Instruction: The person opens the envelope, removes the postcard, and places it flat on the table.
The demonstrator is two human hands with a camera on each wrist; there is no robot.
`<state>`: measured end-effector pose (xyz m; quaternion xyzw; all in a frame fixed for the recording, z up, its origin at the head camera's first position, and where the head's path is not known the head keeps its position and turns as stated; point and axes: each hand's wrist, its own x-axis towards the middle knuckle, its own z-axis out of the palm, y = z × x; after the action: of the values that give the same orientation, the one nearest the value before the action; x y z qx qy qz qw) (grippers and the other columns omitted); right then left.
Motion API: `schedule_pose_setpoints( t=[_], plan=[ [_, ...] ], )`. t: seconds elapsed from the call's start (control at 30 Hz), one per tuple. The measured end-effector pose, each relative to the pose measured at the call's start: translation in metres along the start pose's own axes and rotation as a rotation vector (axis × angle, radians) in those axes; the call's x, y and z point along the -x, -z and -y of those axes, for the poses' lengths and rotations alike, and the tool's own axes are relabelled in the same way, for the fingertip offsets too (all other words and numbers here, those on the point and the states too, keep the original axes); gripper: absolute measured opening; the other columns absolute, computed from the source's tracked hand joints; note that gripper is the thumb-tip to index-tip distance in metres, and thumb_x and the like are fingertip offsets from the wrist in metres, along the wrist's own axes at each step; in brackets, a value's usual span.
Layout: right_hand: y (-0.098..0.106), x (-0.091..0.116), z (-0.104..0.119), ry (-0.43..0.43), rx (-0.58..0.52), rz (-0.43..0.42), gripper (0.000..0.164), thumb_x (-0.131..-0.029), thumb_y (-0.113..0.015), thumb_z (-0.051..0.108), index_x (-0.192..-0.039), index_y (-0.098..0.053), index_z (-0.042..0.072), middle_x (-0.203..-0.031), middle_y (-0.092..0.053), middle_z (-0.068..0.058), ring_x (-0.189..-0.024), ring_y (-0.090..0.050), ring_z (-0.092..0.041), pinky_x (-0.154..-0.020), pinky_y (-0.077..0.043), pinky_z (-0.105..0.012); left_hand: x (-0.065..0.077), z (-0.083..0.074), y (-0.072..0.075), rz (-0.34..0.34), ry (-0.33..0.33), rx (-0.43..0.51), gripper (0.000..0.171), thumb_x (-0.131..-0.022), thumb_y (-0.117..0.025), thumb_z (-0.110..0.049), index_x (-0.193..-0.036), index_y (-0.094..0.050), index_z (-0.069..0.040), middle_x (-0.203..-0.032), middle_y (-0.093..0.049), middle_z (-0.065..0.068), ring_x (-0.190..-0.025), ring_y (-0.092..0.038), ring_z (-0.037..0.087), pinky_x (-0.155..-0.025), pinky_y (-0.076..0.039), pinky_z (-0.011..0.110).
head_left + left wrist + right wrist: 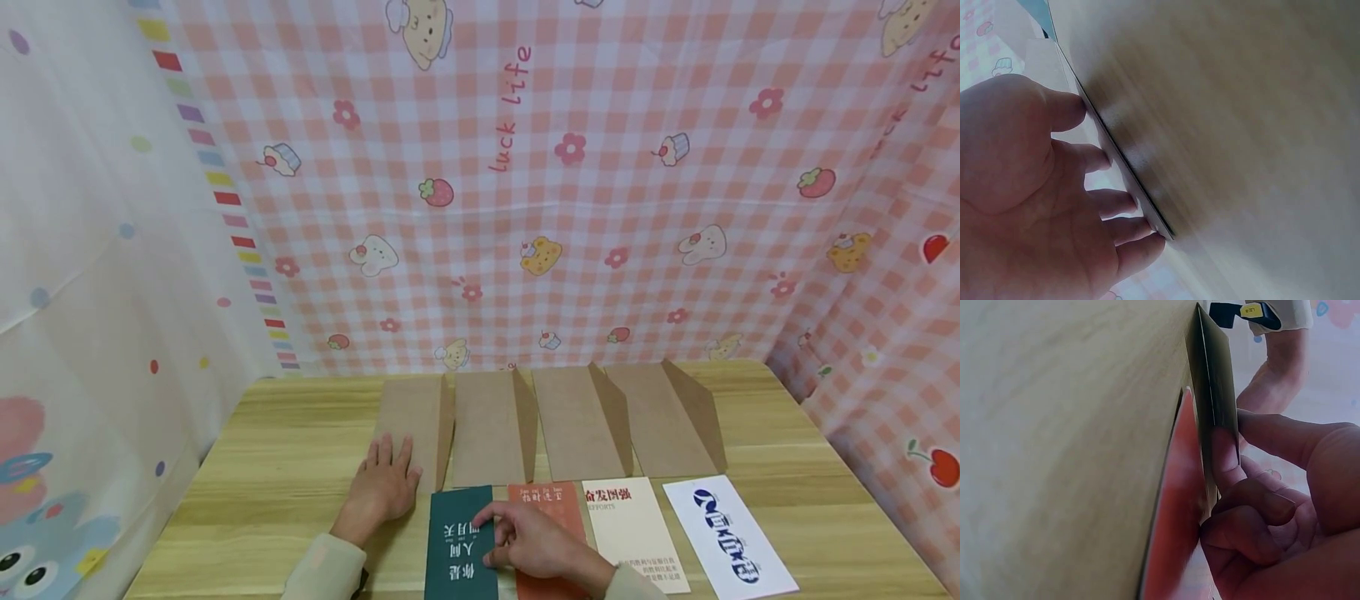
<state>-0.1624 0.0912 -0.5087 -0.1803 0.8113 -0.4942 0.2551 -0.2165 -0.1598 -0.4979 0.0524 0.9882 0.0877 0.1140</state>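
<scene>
My left hand lies with straight fingers on the leftmost brown paper envelope, whose flap stands up along its right side. In the left wrist view, fingertips press along that envelope near its edge. My right hand pinches the right edge of a dark green card with white characters, thumb and index finger on its two faces. The right wrist view shows this green card lifted at an angle off the table. Under the right hand lies an orange-red card, partly covered.
Three more open-flapped brown envelopes continue the row to the right. A cream card with red and grey print and a white card with blue characters lie nearer. Patterned curtains enclose the wood-grain table.
</scene>
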Motion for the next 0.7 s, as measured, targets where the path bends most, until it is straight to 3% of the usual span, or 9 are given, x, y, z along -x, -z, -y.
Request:
schedule_pose_setpoints(
  t=[0.7],
  plan=[
    [0.0002,0.0021,0.0011,-0.009,0.027,0.008,0.036,-0.085,-0.078,0.012,-0.118,-0.067,0.021,-0.075,-0.063,0.0,-0.071,-0.058,-0.014,-0.069,-0.042,-0.027,-0.0004,-0.0025,0.0004,0.011,0.018,0.0,0.058,-0.105,-0.043,-0.029,-0.153,-0.031,0.0,-0.158,-0.019,0.033,-0.146,-0.017,0.05,-0.116,-0.023,0.06]
  ],
)
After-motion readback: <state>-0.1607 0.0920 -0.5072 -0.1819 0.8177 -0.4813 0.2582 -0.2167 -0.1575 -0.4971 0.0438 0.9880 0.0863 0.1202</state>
